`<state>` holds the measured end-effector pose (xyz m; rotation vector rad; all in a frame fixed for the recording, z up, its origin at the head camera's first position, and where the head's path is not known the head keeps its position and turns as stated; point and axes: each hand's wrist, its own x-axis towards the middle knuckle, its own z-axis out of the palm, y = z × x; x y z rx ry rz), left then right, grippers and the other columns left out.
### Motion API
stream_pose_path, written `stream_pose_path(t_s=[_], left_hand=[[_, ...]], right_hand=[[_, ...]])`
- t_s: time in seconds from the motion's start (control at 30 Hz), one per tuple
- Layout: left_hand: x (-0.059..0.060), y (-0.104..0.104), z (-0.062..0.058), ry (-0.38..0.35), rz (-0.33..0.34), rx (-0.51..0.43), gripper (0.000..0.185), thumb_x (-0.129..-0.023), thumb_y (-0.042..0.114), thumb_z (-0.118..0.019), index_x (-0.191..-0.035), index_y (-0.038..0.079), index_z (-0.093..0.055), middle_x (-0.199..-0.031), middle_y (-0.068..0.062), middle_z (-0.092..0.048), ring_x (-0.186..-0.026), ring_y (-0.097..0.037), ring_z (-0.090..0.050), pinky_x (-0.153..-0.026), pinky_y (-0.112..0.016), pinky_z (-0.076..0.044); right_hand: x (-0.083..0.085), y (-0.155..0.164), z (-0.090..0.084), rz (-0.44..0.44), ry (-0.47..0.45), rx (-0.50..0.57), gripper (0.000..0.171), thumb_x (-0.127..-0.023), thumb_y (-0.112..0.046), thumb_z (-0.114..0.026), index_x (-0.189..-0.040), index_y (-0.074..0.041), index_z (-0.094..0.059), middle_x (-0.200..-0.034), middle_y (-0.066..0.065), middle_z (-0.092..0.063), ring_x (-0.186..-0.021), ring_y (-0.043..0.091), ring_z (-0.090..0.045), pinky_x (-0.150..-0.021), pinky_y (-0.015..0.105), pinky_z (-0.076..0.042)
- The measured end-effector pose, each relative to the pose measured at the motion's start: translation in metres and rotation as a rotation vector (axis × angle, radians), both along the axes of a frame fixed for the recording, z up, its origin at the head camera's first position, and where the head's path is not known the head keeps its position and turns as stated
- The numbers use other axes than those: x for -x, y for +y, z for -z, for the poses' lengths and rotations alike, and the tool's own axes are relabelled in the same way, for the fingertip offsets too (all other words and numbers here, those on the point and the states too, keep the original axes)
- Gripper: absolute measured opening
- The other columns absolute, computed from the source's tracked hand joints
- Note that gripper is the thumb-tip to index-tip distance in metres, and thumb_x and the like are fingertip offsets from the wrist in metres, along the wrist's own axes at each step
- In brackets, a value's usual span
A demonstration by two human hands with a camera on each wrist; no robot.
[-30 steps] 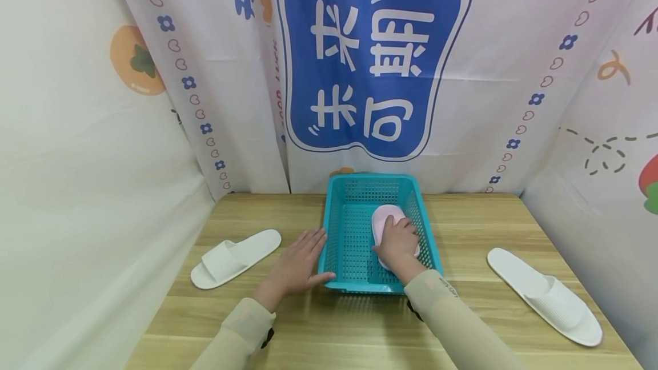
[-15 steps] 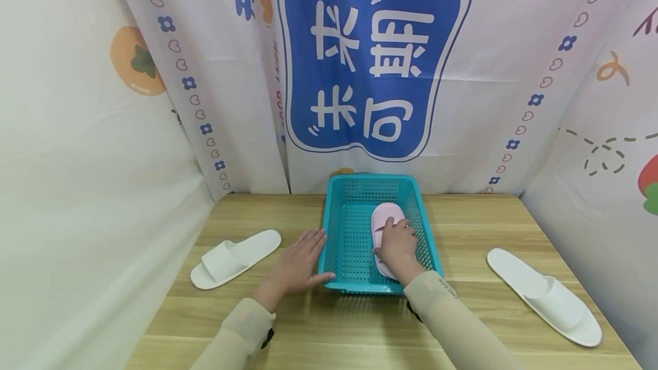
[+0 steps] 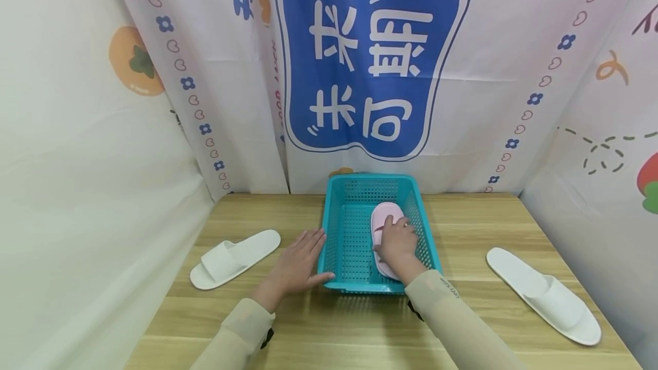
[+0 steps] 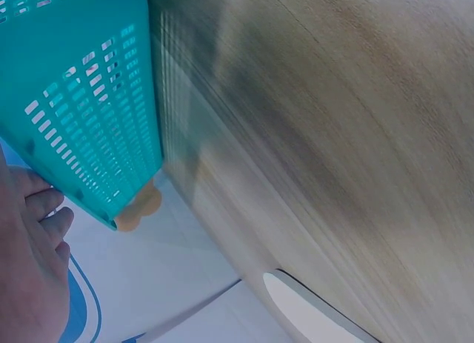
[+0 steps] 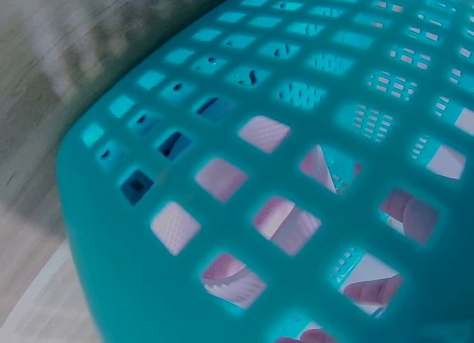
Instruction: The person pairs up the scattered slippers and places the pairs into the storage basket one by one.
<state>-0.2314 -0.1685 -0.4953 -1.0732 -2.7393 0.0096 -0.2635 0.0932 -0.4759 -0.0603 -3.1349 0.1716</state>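
A pink slipper point(image 3: 385, 210) lies lengthwise along the right side of a teal plastic basket point(image 3: 360, 288). My right hand point(image 3: 398, 244) reaches into the basket and grips the slipper around its middle, hiding part of it. In the right wrist view, bits of the pink slipper point(image 5: 222, 178) show through the holes of the basket wall point(image 5: 148, 284). My left hand point(image 3: 298, 267) rests against the basket's left side, its fingers extended and the thumb at the front corner. The left wrist view shows the fingers of that left hand point(image 4: 33, 254) touching the basket rim.
On the wooden table point(image 3: 354, 336), one white slipper point(image 3: 223, 261) lies to the left of the basket. Another white slipper point(image 3: 560, 304) is near the right edge. A printed white cloth point(image 3: 247, 130) hangs behind the table.
The pink slipper has turned slightly and now lies straighter along the basket's right side, with the opening at its strap more visible. My left hand and the basket stay put.
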Motion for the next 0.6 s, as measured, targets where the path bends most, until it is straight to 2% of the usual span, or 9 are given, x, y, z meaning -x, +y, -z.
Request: stream_pose_path(t_s=[0.6], left_hand=[[0.002,0.000,0.001,-0.023,-0.010,0.006,0.092,-0.093,0.070,-0.036,-0.149,-0.003,-0.031,-0.156,-0.018,-0.026,-0.144,-0.030,-0.021,-0.117,-0.041,-0.014]], right_hand=[[-0.002,0.000,-0.011,0.003,-0.006,0.006,0.089,-0.084,-0.046,-0.073,-0.145,0.006,-0.033,-0.136,0.041,-0.037,-0.115,0.055,-0.047,-0.087,0.059,-0.049]])
